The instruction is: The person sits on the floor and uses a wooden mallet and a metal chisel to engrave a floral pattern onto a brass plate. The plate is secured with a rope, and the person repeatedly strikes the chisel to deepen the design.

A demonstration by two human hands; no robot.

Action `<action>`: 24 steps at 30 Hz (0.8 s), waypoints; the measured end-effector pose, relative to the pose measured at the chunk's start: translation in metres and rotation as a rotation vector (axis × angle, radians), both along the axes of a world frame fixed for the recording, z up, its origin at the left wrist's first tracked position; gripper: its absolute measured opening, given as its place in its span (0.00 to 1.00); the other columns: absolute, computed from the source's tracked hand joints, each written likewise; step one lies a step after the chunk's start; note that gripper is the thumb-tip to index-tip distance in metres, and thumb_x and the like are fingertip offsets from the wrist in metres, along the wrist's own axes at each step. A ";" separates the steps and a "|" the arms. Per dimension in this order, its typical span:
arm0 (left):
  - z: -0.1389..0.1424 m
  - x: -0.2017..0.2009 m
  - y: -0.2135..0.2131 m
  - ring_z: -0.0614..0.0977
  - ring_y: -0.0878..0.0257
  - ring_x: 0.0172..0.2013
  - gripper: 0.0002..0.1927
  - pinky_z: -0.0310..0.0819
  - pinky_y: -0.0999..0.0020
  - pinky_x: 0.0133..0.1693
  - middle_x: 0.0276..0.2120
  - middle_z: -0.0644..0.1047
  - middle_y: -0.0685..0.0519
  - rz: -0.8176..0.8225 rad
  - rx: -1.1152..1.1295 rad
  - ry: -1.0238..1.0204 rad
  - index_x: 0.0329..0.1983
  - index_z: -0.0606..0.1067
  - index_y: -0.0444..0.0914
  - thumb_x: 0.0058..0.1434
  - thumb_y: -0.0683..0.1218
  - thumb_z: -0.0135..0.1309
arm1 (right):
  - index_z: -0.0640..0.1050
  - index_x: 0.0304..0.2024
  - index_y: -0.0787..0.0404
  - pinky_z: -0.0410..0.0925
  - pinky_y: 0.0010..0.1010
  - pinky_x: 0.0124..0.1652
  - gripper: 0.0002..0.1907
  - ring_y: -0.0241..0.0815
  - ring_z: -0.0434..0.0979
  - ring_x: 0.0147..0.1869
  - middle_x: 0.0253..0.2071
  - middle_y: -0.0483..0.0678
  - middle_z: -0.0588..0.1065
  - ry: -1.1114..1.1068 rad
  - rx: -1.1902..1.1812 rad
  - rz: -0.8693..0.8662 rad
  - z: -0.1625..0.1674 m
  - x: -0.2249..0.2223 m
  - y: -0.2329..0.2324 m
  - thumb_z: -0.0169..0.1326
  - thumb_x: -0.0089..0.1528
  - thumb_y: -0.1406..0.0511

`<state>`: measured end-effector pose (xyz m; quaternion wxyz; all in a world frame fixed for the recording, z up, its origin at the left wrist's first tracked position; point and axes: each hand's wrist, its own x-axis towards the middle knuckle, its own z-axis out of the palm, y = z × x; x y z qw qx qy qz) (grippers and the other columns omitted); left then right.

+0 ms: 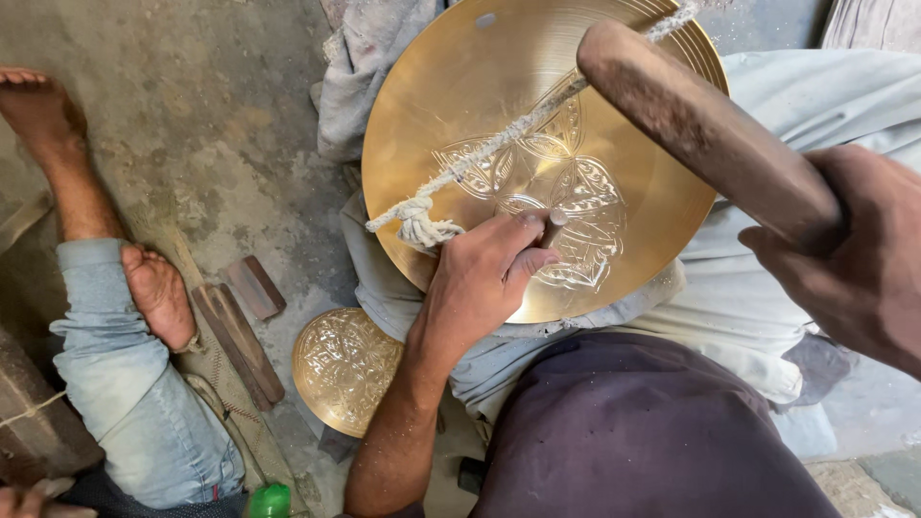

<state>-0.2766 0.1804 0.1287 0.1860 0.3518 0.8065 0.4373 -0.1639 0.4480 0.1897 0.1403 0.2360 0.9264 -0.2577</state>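
A large round brass plate (480,86) with an engraved flower pattern lies on my lap over grey cloth. My left hand (484,273) grips a small metal chisel (554,225) whose tip rests on the engraving near the plate's middle. My right hand (859,254) is closed around a thick wooden mallet handle (705,129), raised above the plate at the right. A knotted white rope (451,187) runs diagonally across the plate, its knot at the plate's lower left rim.
A smaller engraved brass dish (345,369) lies on the ground beside my left forearm. Another person's bare feet (153,293) and blue-jeaned leg (134,403) are at the left. Flat wooden pieces (240,331) and a green bottle cap (271,501) lie nearby.
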 end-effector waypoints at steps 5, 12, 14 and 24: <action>-0.001 -0.004 -0.001 0.81 0.45 0.37 0.16 0.75 0.56 0.37 0.38 0.78 0.45 -0.038 -0.005 -0.038 0.52 0.75 0.34 0.64 0.46 0.62 | 0.75 0.47 0.67 0.74 0.37 0.35 0.20 0.44 0.80 0.34 0.34 0.52 0.78 0.118 -0.290 -0.239 -0.001 0.006 -0.004 0.66 0.57 0.64; -0.002 -0.005 -0.002 0.81 0.45 0.38 0.17 0.74 0.54 0.38 0.37 0.78 0.44 -0.069 -0.047 -0.048 0.53 0.75 0.34 0.64 0.45 0.62 | 0.72 0.58 0.64 0.75 0.35 0.36 0.25 0.41 0.82 0.41 0.44 0.52 0.80 0.183 -0.285 -0.229 -0.012 0.010 0.004 0.61 0.59 0.65; -0.002 -0.004 -0.002 0.82 0.46 0.38 0.14 0.75 0.55 0.39 0.38 0.78 0.45 -0.071 -0.041 -0.035 0.50 0.76 0.36 0.64 0.46 0.63 | 0.77 0.56 0.59 0.76 0.34 0.39 0.21 0.41 0.83 0.39 0.43 0.51 0.82 0.006 0.191 0.187 -0.016 0.015 0.005 0.61 0.60 0.71; -0.001 -0.006 0.002 0.82 0.45 0.41 0.15 0.75 0.54 0.39 0.40 0.79 0.46 -0.085 0.021 -0.035 0.52 0.74 0.37 0.65 0.45 0.61 | 0.75 0.57 0.69 0.72 0.35 0.40 0.22 0.47 0.80 0.41 0.43 0.59 0.78 0.193 -0.073 -0.079 -0.011 0.018 0.002 0.56 0.59 0.77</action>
